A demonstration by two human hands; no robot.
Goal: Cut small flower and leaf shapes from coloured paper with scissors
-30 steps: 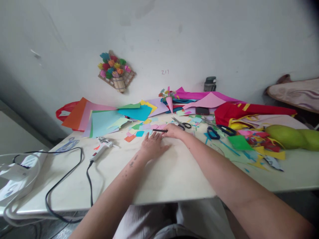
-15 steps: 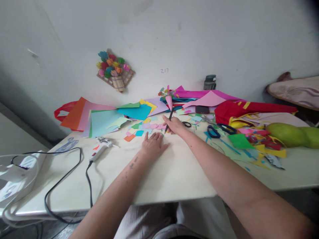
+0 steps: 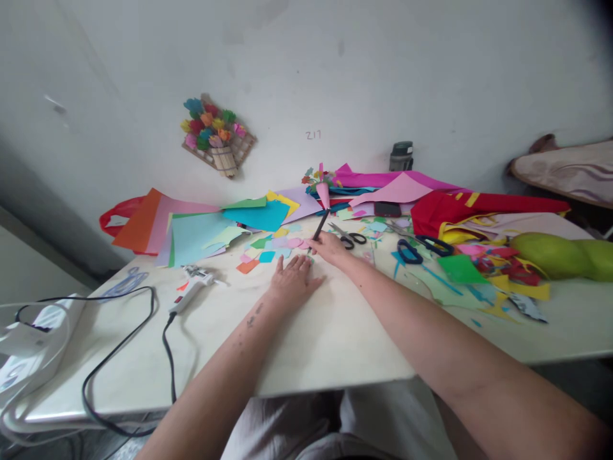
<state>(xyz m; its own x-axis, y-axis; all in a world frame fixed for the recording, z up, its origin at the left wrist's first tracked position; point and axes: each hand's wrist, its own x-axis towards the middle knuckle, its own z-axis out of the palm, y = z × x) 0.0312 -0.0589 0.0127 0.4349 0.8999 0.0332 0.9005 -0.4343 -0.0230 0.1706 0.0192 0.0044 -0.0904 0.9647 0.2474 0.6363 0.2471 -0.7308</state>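
My right hand [image 3: 330, 248] is closed around a slim black pen [image 3: 320, 225], which slants with its lower end down by my left fingertips. My left hand [image 3: 293, 280] lies flat on the table, fingers stretched and thumb out to the right. A sliver of light paper may show at its fingertips, too small to make out. Just beyond both hands lie several small cut paper pieces, among them a pink round [image 3: 294, 243], a blue square [image 3: 267, 256] and an orange piece [image 3: 248, 266]. Black-handled scissors [image 3: 353, 241] rest right behind my right hand.
Left of my arms are a glue gun [image 3: 189, 295] with a black cable and a power strip [image 3: 48, 338]. Larger coloured sheets [image 3: 198, 236] line the back. Rightward lie blue-handled scissors [image 3: 410, 252], paper scraps [image 3: 462, 271] and green fruit-like objects [image 3: 546, 257].
My right hand and the pen have shifted slightly left, uncovering more of the black-handled scissors behind. My left hand stays in place. The view has tilted a little.
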